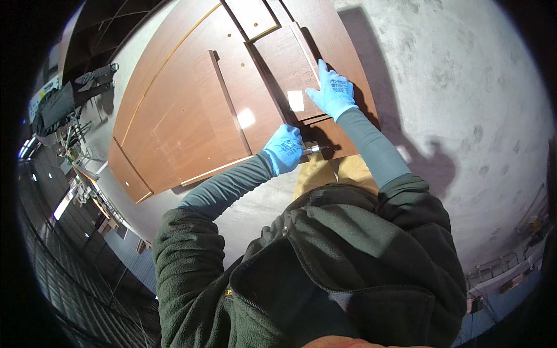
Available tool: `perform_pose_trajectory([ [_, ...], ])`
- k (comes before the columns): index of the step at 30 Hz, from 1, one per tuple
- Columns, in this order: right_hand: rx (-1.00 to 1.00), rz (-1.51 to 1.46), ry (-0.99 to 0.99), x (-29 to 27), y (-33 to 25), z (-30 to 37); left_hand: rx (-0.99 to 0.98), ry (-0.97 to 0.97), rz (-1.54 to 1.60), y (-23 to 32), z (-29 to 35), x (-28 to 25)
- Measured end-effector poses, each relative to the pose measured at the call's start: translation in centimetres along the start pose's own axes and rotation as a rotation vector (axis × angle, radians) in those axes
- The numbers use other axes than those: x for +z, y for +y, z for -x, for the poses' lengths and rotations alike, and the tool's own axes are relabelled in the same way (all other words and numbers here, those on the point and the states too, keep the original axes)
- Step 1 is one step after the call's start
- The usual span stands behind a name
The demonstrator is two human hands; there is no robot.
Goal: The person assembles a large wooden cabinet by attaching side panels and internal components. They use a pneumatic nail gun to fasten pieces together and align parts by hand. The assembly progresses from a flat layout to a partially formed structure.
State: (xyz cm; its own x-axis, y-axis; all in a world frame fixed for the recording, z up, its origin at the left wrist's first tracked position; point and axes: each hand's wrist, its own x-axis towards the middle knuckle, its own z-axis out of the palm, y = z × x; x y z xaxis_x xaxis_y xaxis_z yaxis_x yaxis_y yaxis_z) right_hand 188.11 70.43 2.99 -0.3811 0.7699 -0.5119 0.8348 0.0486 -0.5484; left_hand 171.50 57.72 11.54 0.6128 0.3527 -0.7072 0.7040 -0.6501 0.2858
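Note:
My left hand [284, 149], in a light blue glove, is closed at the near edge of a brown wooden panel [191, 98]. Out of its right side sticks the silver, cylindrical end of a tool [312, 149]; the rest is hidden in the fist, so its kind does not show. My right hand [335, 93], gloved alike, lies on a raised wooden strip [306, 49] near the panel's right side. Its index finger stretches along the strip and the thumb points left, while the other fingers are partly hidden. A white label [296, 101] sits beside that thumb.
More raised strips [229, 104] and several small holes mark the panel. Grey concrete floor [458, 87] surrounds it. Dark clothing [55, 110] hangs at the far left, near cluttered equipment [87, 185]. Tan trouser legs or shoes [316, 174] show below the panel's near edge.

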Motion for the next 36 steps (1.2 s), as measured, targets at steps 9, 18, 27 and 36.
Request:
perform_pose_trajectory([
  [9, 0.035, 0.01, -0.058, -1.3, -0.6, -0.4, 0.001, -0.022, -0.061, 0.0, -1.8, 0.8],
  [18, 0.083, 0.152, -0.144, -2.6, -1.4, -0.6, 0.09, 0.513, 0.284, 0.8, -1.7, -0.9],
  [27, -0.185, -0.081, 0.199, -6.8, -2.1, 3.1, -0.525, 0.519, 1.047, 1.8, 3.0, -5.2],
  [36, -0.087, -1.716, -0.586, 1.1, -5.9, 12.2, -0.637, 0.852, 2.293, 1.2, 5.0, -5.6],
])
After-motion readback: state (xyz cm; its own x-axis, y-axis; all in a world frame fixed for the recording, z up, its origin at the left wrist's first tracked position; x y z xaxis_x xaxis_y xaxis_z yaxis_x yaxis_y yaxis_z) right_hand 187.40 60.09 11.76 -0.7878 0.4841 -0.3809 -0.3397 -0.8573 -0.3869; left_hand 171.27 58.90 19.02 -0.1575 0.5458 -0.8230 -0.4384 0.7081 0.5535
